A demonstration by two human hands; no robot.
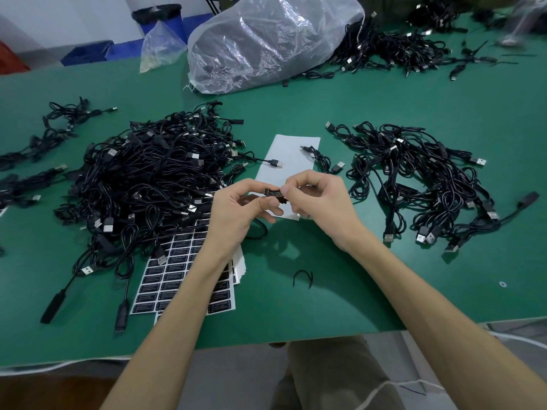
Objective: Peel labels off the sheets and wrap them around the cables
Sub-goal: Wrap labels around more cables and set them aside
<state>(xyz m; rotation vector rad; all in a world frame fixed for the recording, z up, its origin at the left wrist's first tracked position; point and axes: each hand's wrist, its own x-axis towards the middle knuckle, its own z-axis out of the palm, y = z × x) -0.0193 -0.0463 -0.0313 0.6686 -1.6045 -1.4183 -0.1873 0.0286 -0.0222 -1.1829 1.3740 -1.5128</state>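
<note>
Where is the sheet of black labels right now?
The label sheet lies on the green table, partly under the left forearm, beside the big cable pile.

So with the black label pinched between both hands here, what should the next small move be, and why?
Probably fold the label shut around the cable and press its ends together. The left hand and right hand both pinch it above the bare backing sheet, so it looks already peeled. How far it is wrapped cannot be told.
</note>
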